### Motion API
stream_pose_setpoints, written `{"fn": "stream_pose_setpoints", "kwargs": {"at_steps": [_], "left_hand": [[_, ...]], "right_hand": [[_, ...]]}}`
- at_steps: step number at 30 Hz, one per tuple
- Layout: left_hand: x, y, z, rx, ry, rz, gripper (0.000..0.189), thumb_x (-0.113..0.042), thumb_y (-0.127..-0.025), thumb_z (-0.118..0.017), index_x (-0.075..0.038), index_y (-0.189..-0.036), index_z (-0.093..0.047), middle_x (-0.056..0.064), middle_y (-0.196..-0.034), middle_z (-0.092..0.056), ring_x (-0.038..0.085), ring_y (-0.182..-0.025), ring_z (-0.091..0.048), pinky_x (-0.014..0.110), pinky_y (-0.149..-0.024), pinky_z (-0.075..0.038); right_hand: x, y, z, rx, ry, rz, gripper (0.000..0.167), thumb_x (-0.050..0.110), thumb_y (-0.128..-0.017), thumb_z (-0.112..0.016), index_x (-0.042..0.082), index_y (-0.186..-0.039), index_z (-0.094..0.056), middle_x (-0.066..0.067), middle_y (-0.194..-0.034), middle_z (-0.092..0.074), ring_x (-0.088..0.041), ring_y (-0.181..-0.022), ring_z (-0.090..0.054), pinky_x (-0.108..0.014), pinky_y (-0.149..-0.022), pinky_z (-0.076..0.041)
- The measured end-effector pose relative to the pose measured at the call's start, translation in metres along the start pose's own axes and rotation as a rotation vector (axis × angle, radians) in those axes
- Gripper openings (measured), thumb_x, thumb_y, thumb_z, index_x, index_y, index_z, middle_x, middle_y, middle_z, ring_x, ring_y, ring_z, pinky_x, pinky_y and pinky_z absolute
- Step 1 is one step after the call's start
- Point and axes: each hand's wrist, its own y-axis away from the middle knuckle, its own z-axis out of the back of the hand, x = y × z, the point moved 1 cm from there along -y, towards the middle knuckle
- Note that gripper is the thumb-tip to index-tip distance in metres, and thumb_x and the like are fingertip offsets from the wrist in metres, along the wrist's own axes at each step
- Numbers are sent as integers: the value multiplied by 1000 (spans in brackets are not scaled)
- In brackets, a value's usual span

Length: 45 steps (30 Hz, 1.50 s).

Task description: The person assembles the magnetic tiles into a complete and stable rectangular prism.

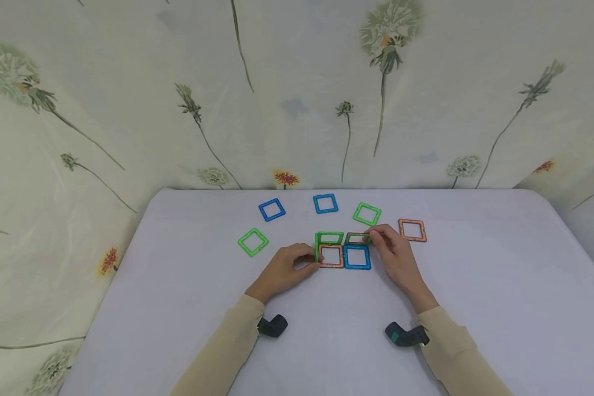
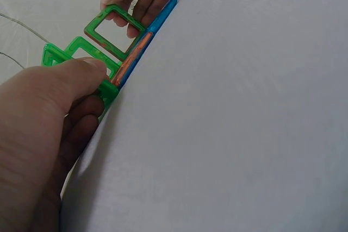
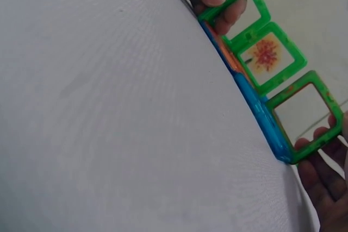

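Note:
Two square magnetic tiles lie flat side by side on the table, an orange one point(image 1: 331, 266) and a blue one point(image 1: 357, 267). Along the orange tile's left side stands a green tile point(image 1: 317, 247), pinched by my left hand point(image 1: 287, 269) between thumb and fingers. Another green tile point(image 3: 288, 42) stands upright along the orange tile's far edge. My right hand point(image 1: 398, 261) pinches a dark green tile point(image 3: 326, 93) with orange showing along its inner rim. It leans up at the far edge of the blue tile, fingers at its outer right side.
Loose square tiles lie in an arc beyond the hands: a green one point(image 1: 245, 249) at left, a dark blue one point(image 1: 263, 213), a blue one point(image 1: 326, 211), another green one point(image 1: 370, 207) and an orange one point(image 1: 401, 230) at right. A flowered cloth point(image 1: 307, 137) hangs behind the table.

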Motion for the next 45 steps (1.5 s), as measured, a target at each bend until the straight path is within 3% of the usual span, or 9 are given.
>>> {"fn": "stream_pose_setpoints", "kwargs": {"at_steps": [27,36,45], "left_hand": [[0,1,-2,-11,12,15,21,-23,-87,-68,-21,-108,-66,-12,-105,-66,-1,-98,-59,20,-89,-50],[0,0,-2,-4,19,15,21,-23,-88,-67,-20,-108,-66,-11,-105,-66,-1,-98,-59,20,-89,-50],[-1,0,-1,-3,22,7,21,-24,-88,-67,-21,-109,-66,-10,-105,-67,0,-98,-60,21,-89,-50]], "right_hand": [[-2,-1,-4,12,0,22,22,31,-99,-47,15,-108,-59,-1,-100,-66,-7,-95,-59,-6,-82,-45],[-3,-1,-5,30,-16,-27,23,23,-100,-47,8,-111,-59,-11,-103,-66,-22,-98,-60,-3,-83,-42],[-5,0,-5,26,-11,-19,26,35,-99,-46,15,-109,-59,-2,-101,-66,-10,-97,-60,-5,-84,-44]]}}
